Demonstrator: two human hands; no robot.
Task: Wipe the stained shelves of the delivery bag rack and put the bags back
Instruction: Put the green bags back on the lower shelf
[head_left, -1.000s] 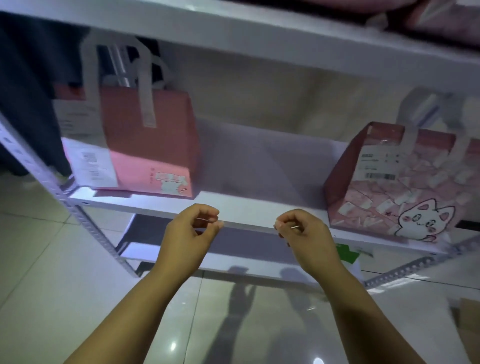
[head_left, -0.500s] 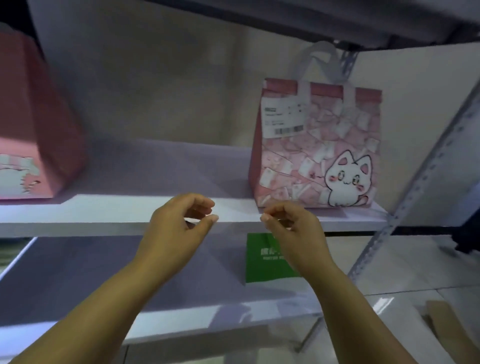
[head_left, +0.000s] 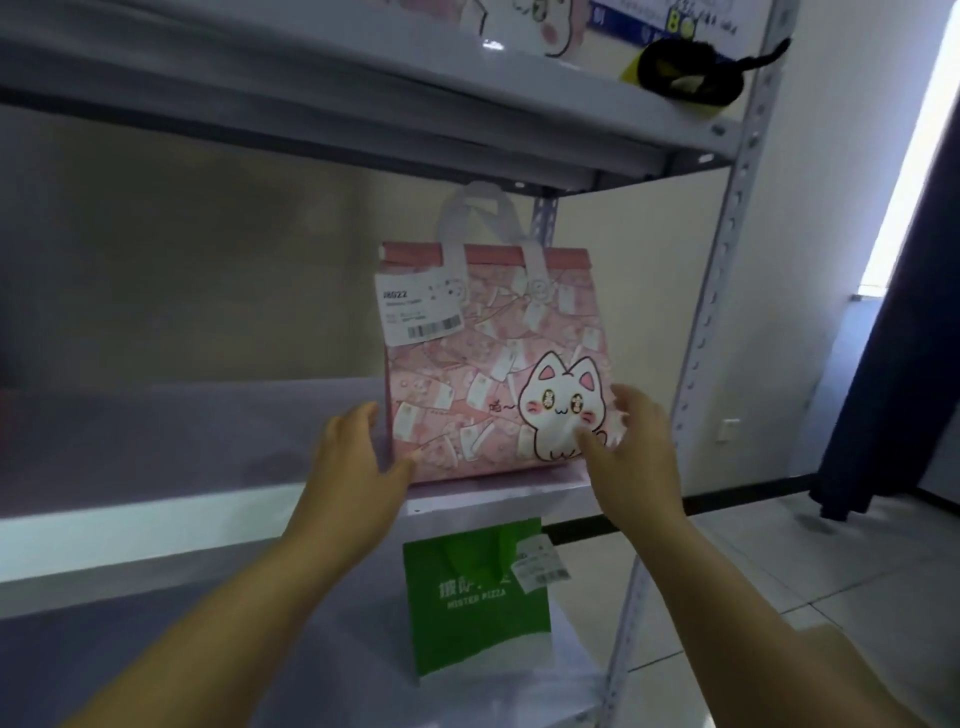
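"pink bag (head_left: 493, 364) with the white cat on it, where did it stand?" one asked.

"upright on the middle shelf (head_left: 156, 514), at its right end, just beside the grey upright (head_left: 727, 260) of the rack," said the other. "its pale handles (head_left: 451, 234) rose close under the upper shelf (head_left: 311, 93), and a white label (head_left: 418, 312) with a barcode sat at its top left corner."

"and the person's hands?"

"apart, one at each side of that bag, low down. the left hand (head_left: 358, 467) lay along the bag's left edge, fingers fairly straight, its thumb on the front near the bottom corner. the right hand (head_left: 634, 457) was at the right edge, fingers loosely spread, thumb laid over the cat's lower body. both were blurred, and neither looked curled tight round the bag."

"anything else on the rack?"

"a green bag (head_left: 475, 608) with white lettering and its own tag stood on the shelf below, under the pink one. something black (head_left: 685, 73) lay at the right end of the upper shelf. a dark curtain (head_left: 893, 364) hung at the far right."
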